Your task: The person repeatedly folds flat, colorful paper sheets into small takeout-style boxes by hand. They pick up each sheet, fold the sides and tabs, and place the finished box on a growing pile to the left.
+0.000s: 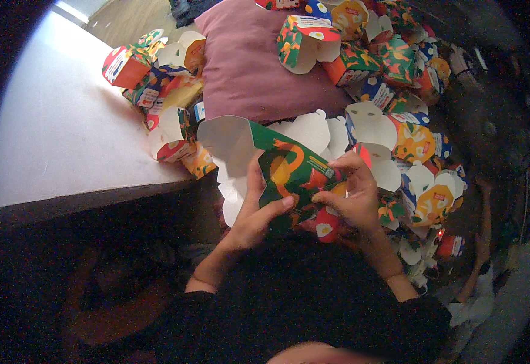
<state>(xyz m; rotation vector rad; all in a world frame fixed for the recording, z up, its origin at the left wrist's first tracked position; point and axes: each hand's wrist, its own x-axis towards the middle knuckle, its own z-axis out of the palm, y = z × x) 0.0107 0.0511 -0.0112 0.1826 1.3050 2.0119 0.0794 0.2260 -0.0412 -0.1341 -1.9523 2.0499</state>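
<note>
Between my two hands is a green printed cardboard food box (289, 167) with orange and red patterns, its white inside showing at the upper left. My left hand (254, 203) grips its left side, thumb pressed on the printed face. At the right end, my right hand (356, 194) holds the card, thumb and fingers bent around it near a fold. The lower edge of the box is partly hidden behind my thumbs. Just beyond it lie white unfolded card pieces (307, 130).
A pink cushion (259, 67) lies ahead, with folded printed boxes (432, 142) heaped to its right and more boxes (174, 130) at its left. A white tabletop or board (77, 115) fills the left. Another person's arm (483, 224) shows at far right.
</note>
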